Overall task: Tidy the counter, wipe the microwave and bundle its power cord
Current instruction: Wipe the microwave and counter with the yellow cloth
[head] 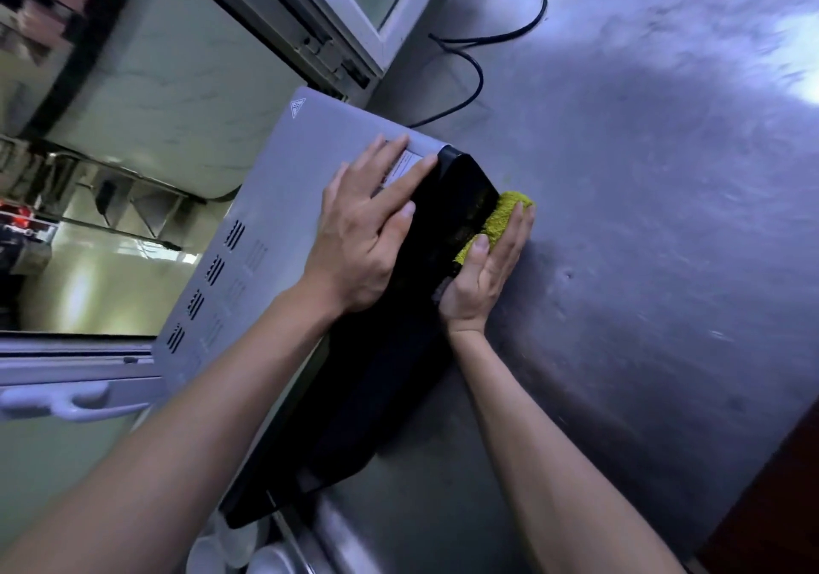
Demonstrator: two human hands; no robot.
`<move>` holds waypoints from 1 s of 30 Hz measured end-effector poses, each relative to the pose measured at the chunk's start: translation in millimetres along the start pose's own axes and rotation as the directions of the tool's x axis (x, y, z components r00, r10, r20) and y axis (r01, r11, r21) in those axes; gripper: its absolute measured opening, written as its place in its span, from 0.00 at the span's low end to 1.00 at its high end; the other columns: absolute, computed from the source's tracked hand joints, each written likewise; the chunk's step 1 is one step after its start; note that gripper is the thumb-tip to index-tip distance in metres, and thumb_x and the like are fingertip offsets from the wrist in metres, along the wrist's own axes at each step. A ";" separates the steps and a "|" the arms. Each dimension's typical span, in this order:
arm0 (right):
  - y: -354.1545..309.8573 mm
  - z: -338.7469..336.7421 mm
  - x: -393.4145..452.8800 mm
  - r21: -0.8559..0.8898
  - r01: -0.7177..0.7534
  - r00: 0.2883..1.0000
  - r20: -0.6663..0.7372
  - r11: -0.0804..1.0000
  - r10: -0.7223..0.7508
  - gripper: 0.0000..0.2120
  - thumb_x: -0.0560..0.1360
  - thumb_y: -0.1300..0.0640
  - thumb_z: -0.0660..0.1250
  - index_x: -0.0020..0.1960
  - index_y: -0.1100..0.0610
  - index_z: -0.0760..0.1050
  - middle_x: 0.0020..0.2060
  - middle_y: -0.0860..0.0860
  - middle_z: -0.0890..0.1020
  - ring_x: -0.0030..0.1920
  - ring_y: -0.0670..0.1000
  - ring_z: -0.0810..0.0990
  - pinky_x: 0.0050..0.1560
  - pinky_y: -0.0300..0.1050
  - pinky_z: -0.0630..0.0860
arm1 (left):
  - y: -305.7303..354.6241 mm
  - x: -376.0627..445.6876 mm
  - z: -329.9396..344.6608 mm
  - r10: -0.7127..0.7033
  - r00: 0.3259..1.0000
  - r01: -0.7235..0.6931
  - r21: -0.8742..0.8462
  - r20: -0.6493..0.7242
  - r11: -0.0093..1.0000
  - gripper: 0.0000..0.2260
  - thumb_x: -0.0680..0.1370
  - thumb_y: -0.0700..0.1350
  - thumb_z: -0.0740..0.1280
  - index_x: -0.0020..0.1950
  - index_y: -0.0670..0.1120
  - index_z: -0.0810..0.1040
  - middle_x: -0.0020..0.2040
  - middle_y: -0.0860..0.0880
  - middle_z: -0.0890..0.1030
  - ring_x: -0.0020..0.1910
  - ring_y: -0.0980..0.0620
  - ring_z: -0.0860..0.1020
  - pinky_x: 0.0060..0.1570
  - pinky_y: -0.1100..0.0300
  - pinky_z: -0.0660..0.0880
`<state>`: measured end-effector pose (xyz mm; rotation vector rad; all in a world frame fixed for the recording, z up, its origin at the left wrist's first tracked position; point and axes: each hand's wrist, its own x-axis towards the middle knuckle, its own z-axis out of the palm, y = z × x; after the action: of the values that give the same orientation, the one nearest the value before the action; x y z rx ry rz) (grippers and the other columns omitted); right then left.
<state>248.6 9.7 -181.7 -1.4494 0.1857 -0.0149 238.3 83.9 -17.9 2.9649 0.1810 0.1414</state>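
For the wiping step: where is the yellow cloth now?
In the head view, the yellow cloth is under the right hand, pressed against the microwave front.

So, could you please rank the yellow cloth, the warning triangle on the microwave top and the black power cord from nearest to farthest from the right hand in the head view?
1. Yellow cloth: pressed under the right hand against the microwave's black front.
2. Warning triangle: up-left, at the top's far corner.
3. Black power cord: on the steel counter behind the microwave.
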 end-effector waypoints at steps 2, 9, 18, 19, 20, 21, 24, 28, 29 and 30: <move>5.1 -0.1 2.2 -0.005 -0.061 0.998 -0.018 0.998 0.061 0.26 0.83 0.55 0.51 0.80 0.59 0.55 0.81 0.55 0.53 0.80 0.46 0.50 0.79 0.58 0.49 | 0.8 -0.1 0.1 -0.006 1.000 0.006 -0.004 0.001 1.000 0.22 0.81 0.46 0.56 0.76 0.54 0.68 0.78 0.52 0.63 0.78 0.52 0.58 0.73 0.39 0.56; 8.5 -2.3 8.7 0.000 -0.213 0.977 -0.021 0.977 0.213 0.29 0.81 0.45 0.48 0.80 0.54 0.55 0.81 0.53 0.54 0.76 0.37 0.50 0.76 0.36 0.45 | 0.7 -0.6 -0.2 -0.004 1.000 0.004 -0.011 -0.020 1.000 0.21 0.82 0.46 0.57 0.75 0.54 0.69 0.77 0.51 0.65 0.77 0.51 0.60 0.72 0.41 0.58; -66.3 11.8 -6.3 0.022 0.041 0.999 -0.006 0.999 -0.041 0.26 0.84 0.55 0.51 0.80 0.58 0.54 0.81 0.55 0.53 0.81 0.49 0.48 0.79 0.55 0.45 | 1.8 -1.1 -0.4 -0.008 1.000 0.008 -0.047 -0.004 0.999 0.23 0.80 0.45 0.56 0.75 0.54 0.68 0.78 0.50 0.64 0.78 0.50 0.60 0.72 0.38 0.57; -79.9 14.5 -9.2 0.037 0.063 0.998 -0.019 0.997 -0.062 0.25 0.84 0.56 0.52 0.80 0.58 0.55 0.81 0.55 0.54 0.81 0.50 0.49 0.79 0.56 0.45 | 2.5 -1.5 -0.4 -0.017 1.000 0.016 -0.062 -0.003 0.998 0.23 0.80 0.44 0.56 0.75 0.54 0.68 0.78 0.51 0.64 0.78 0.50 0.59 0.72 0.38 0.56; -88.9 16.4 -10.6 0.053 0.070 0.997 -0.031 0.996 -0.068 0.25 0.84 0.57 0.53 0.80 0.57 0.56 0.80 0.55 0.55 0.81 0.50 0.50 0.79 0.57 0.46 | 3.2 -2.0 -0.5 -0.028 1.000 0.027 -0.079 -0.001 0.996 0.23 0.80 0.43 0.56 0.76 0.54 0.67 0.78 0.51 0.63 0.78 0.51 0.58 0.73 0.38 0.55; -93.3 17.2 -11.0 0.070 0.072 0.997 -0.036 0.995 -0.070 0.25 0.84 0.57 0.53 0.80 0.57 0.56 0.80 0.55 0.55 0.81 0.50 0.50 0.79 0.57 0.46 | 3.8 -2.8 -0.6 -0.038 0.999 0.038 -0.096 0.003 0.995 0.23 0.80 0.43 0.56 0.76 0.54 0.67 0.79 0.52 0.62 0.79 0.53 0.57 0.75 0.39 0.53; -86.4 13.1 -10.3 0.090 0.122 0.992 -0.018 0.988 -0.121 0.25 0.83 0.58 0.53 0.79 0.59 0.57 0.80 0.56 0.55 0.81 0.50 0.50 0.79 0.59 0.47 | 3.3 -2.8 0.1 -0.050 0.999 0.051 -0.125 0.014 0.991 0.23 0.81 0.44 0.55 0.76 0.55 0.67 0.79 0.54 0.62 0.79 0.56 0.55 0.77 0.44 0.50; -48.0 8.3 -7.2 0.031 0.134 0.991 -0.002 0.991 -0.134 0.26 0.82 0.58 0.52 0.79 0.61 0.57 0.80 0.59 0.55 0.81 0.52 0.51 0.79 0.60 0.49 | 0.5 -0.1 0.3 -0.022 1.000 0.022 -0.119 -0.003 0.993 0.23 0.80 0.45 0.56 0.75 0.53 0.68 0.78 0.51 0.64 0.78 0.52 0.59 0.75 0.39 0.54; -33.2 6.1 -5.8 0.014 0.078 0.997 -0.007 0.997 -0.078 0.26 0.83 0.56 0.52 0.80 0.60 0.56 0.80 0.58 0.54 0.81 0.51 0.50 0.78 0.60 0.49 | -0.3 0.4 0.2 -0.010 1.000 0.009 -0.120 -0.011 0.993 0.22 0.80 0.45 0.56 0.75 0.52 0.69 0.77 0.50 0.65 0.78 0.51 0.60 0.74 0.38 0.56; -18.4 2.6 -4.6 -0.005 0.020 1.000 -0.011 1.000 -0.020 0.27 0.83 0.54 0.51 0.80 0.59 0.55 0.81 0.57 0.53 0.81 0.50 0.49 0.78 0.60 0.49 | -1.0 0.5 0.4 0.001 1.000 -0.003 -0.118 -0.018 0.993 0.22 0.80 0.45 0.57 0.75 0.51 0.69 0.77 0.49 0.66 0.78 0.50 0.60 0.73 0.38 0.58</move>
<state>246.3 10.6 -162.7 -1.4565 0.1803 -0.0388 238.7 84.8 -18.5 2.8468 0.1655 0.1730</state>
